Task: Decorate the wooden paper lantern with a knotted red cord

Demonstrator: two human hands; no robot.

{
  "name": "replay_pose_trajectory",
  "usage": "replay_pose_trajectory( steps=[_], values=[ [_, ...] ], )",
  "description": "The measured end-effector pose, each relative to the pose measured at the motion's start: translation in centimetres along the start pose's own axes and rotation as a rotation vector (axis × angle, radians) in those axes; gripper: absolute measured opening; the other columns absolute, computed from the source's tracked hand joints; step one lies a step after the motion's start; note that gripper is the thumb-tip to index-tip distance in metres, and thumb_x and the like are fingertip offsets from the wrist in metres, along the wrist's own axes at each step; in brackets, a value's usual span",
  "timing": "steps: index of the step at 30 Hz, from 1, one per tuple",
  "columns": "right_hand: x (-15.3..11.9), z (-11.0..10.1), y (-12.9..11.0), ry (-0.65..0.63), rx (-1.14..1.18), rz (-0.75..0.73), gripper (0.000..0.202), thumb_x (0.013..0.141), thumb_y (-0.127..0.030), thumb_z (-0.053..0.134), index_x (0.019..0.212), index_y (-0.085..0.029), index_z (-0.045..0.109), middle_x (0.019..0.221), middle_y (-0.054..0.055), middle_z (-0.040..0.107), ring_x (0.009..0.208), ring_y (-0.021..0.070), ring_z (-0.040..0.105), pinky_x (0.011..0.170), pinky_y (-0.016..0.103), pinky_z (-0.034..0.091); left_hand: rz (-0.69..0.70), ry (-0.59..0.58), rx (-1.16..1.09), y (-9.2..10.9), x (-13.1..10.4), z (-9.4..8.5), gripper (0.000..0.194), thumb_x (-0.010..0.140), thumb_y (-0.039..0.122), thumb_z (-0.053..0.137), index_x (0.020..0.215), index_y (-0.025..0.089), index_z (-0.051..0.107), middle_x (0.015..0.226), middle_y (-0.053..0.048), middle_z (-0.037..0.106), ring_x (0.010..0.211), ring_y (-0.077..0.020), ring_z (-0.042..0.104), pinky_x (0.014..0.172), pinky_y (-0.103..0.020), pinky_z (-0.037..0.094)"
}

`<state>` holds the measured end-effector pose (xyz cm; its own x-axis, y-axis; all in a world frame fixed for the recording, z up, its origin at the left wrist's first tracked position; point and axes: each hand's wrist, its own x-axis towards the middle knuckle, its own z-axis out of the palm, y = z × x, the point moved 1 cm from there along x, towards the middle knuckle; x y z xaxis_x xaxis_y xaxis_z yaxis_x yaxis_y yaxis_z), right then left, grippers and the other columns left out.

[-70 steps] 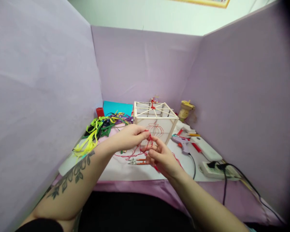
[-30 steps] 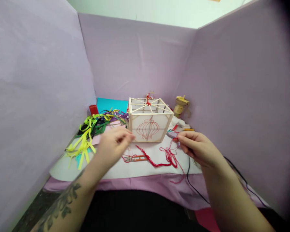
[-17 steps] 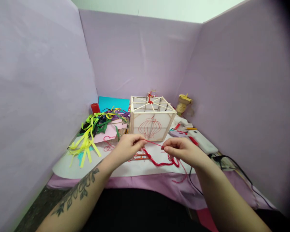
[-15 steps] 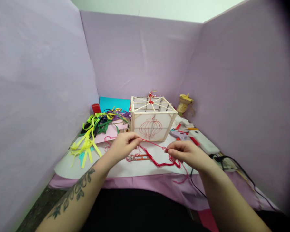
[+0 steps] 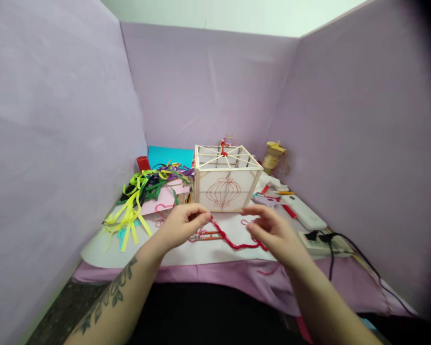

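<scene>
My left hand (image 5: 188, 221) pinches the end of a red yarn braid (image 5: 233, 243) between thumb and fingers. From there the braid curves down across the white sheet to a loose tangle under my right hand (image 5: 269, 227). That hand is open, thumb and index finger apart, with nothing visible between them; a small loop of yarn lies by its fingertips. Behind both hands stands a box-shaped lantern (image 5: 222, 189) with a stick frame, pale panels and a red lantern drawing on the front. Red cord is knotted where its top sticks cross.
Coloured paper strips (image 5: 132, 196) heap at the left beside a blue sheet (image 5: 170, 155) and a red cylinder (image 5: 142, 163). Orange-handled scissors (image 5: 210, 235) lie under the braid. At right are a power strip (image 5: 316, 243) with cables, a white device (image 5: 303, 212) and a cup (image 5: 273, 155).
My right hand has let go of the thin strand stretched between the hands, and its fingers have spread. My left hand has dropped slightly and still holds the yarn.
</scene>
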<state>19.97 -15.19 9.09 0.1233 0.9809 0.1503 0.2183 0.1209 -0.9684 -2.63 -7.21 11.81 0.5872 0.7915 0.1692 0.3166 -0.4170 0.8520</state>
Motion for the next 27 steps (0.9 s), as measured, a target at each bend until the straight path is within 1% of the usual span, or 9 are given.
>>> replay_pose_trajectory(
  steps=[2,4,6,9,12,15,23,25,27],
  values=[
    [0.4,3.2,-0.5,-0.154,0.123,-0.006,0.062,0.074,-0.035,0.071,0.129,-0.028,0.045,0.117,0.008,0.063,0.061,0.0105,0.062,0.050,0.024,0.048,0.058,-0.038,0.047,0.7,-0.2,0.4,0.029,0.088,0.039,0.052,0.083,0.016,0.068,0.070,-0.001,0.062,0.063,-0.0118,0.053,0.057,-0.022,0.039],
    [0.8,5.3,-0.9,-0.233,0.143,0.011,0.055,0.077,-0.035,0.069,0.126,-0.025,0.048,0.095,0.005,0.069,0.058,0.0123,0.063,0.047,0.022,0.047,0.100,-0.046,0.091,1.1,-0.5,0.5,0.027,0.089,0.036,0.051,0.085,0.017,0.069,0.074,-0.002,0.065,0.066,-0.0125,0.056,0.060,-0.022,0.041],
    [1.2,5.6,-1.0,-0.188,0.082,0.007,0.031,0.081,-0.038,0.064,0.106,-0.019,0.061,0.067,0.000,0.065,0.053,0.0123,0.061,0.047,0.021,0.046,0.110,-0.030,0.142,1.0,-0.6,0.1,0.026,0.090,0.035,0.051,0.085,0.018,0.069,0.075,-0.002,0.065,0.067,-0.0123,0.056,0.061,-0.022,0.041],
    [1.3,3.2,-0.6,-0.016,0.005,0.004,0.026,0.080,-0.043,0.064,0.082,-0.017,0.064,0.057,0.000,0.060,0.049,0.0115,0.056,0.047,0.022,0.045,0.096,0.013,0.217,0.2,-0.8,-0.5,0.024,0.089,0.032,0.052,0.079,0.018,0.067,0.072,-0.001,0.065,0.066,-0.0123,0.056,0.061,-0.022,0.041],
    [0.9,-0.1,0.2,0.106,-0.006,0.031,0.032,0.079,-0.048,0.066,0.079,-0.017,0.063,0.056,0.001,0.060,0.048,0.0113,0.055,0.046,0.022,0.044,0.074,0.047,0.231,-0.9,-0.8,-0.6,0.022,0.089,0.030,0.051,0.078,0.017,0.066,0.074,-0.002,0.065,0.067,-0.0131,0.056,0.061,-0.022,0.042],
    [0.3,-2.2,1.1,0.174,0.018,0.035,0.034,0.078,-0.050,0.067,0.080,-0.017,0.062,0.055,0.000,0.058,0.047,0.0110,0.053,0.046,0.022,0.043,0.067,0.089,0.218,-1.4,-0.8,-0.2,0.019,0.088,0.028,0.052,0.080,0.017,0.066,0.079,-0.003,0.066,0.070,-0.0134,0.058,0.063,-0.022,0.043],
    [-0.2,-3.3,2.6,0.208,-0.005,0.049,0.036,0.078,-0.052,0.066,0.083,-0.017,0.063,0.055,0.001,0.059,0.048,0.0119,0.052,0.046,0.023,0.043,0.065,0.173,0.230,-1.9,-0.7,0.2,0.015,0.088,0.026,0.052,0.084,0.018,0.064,0.079,-0.002,0.066,0.071,-0.0135,0.058,0.064,-0.023,0.044],
    [-0.1,-3.4,2.8,0.184,-0.090,0.049,0.035,0.081,-0.052,0.062,0.083,-0.017,0.064,0.057,0.003,0.060,0.049,0.0128,0.053,0.046,0.024,0.044,0.061,0.183,0.245,-2.0,-0.8,0.1,0.015,0.088,0.025,0.052,0.082,0.018,0.063,0.077,-0.002,0.065,0.071,-0.0136,0.058,0.063,-0.023,0.044],
    [0.1,-3.0,2.7,0.165,-0.269,-0.021,0.033,0.082,-0.049,0.061,0.083,-0.017,0.068,0.070,0.007,0.065,0.057,0.0150,0.057,0.051,0.026,0.047,0.083,0.203,0.258,-2.1,-0.9,0.3,0.014,0.089,0.024,0.052,0.082,0.018,0.062,0.076,-0.001,0.064,0.071,-0.0135,0.058,0.063,-0.023,0.044]
  ],
)
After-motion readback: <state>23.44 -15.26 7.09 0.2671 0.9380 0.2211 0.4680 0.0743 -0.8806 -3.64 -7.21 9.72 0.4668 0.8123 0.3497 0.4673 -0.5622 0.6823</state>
